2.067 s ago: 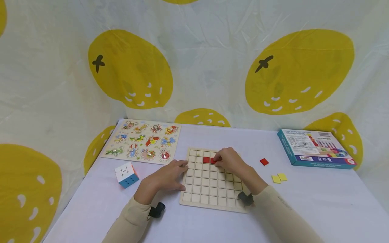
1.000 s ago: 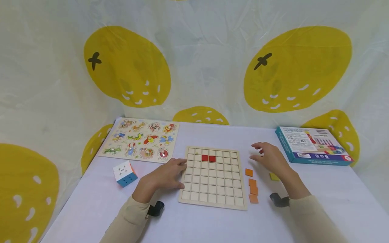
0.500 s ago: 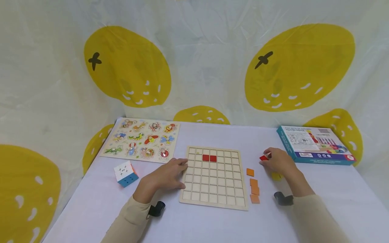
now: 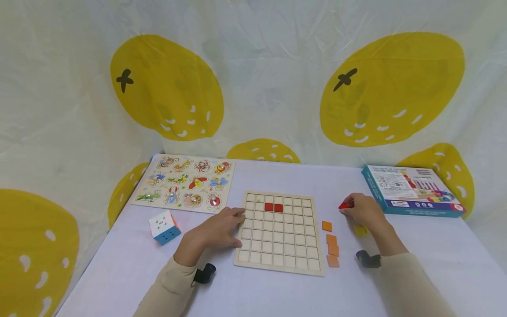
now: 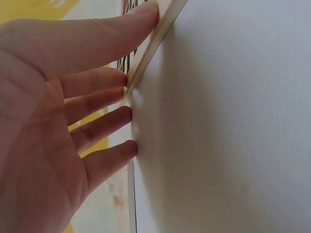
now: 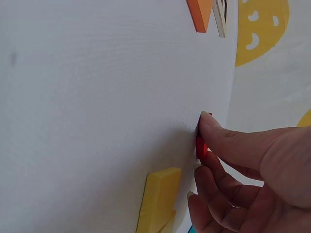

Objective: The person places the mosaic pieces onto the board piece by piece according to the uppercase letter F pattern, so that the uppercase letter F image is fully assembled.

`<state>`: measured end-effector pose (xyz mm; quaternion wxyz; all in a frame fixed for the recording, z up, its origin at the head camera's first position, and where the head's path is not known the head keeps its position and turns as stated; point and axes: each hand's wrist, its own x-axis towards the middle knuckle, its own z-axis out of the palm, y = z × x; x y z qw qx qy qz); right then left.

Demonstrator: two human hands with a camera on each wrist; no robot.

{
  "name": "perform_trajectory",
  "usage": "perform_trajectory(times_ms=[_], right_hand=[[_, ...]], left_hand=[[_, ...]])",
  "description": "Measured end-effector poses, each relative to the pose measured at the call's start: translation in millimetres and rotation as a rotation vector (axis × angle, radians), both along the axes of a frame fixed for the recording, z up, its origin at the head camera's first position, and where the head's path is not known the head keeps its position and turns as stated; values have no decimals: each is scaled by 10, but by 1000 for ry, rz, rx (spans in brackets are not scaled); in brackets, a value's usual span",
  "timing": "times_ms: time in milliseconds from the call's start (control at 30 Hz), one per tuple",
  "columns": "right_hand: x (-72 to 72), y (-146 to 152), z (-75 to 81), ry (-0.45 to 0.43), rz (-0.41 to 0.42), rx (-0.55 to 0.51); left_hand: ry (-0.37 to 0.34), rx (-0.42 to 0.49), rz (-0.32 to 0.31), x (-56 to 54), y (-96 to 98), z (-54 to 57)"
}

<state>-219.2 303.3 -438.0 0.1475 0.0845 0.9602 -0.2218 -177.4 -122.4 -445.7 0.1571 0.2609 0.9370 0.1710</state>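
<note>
A square-gridded wooden board (image 4: 278, 237) lies mid-table, with two red tiles (image 4: 269, 207) side by side in its second row. My left hand (image 4: 219, 228) rests along the board's left edge, fingers loosely extended; in the left wrist view the thumb (image 5: 131, 31) touches the rim. To the right of the board, my right hand (image 4: 365, 212) pinches a loose red tile (image 6: 201, 147) between thumb and fingers, low at the tabletop. Yellow tiles (image 6: 159, 196) lie just beside this hand, partly hidden by it in the head view.
Several orange tiles (image 4: 332, 242) lie between the board and my right hand. A teal-edged game box (image 4: 413, 190) sits at the back right. On the left are an insect picture board (image 4: 186, 181) and a puzzle cube (image 4: 163, 226). A patterned cloth (image 4: 273, 88) hangs behind.
My right hand has left the second red tile on the board, moved right and taken hold of the loose red tile. The orange tiles have come into view. My left hand stays put.
</note>
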Motion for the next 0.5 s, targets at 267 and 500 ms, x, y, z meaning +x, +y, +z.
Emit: perform_trajectory(times_ms=[267, 500], right_hand=[[29, -80, -15, 48, 30, 33], [37, -115, -60, 98, 54, 95]], left_hand=[[-9, -4, 8, 16, -7, 11], [-6, 1, 4, 16, -9, 11]])
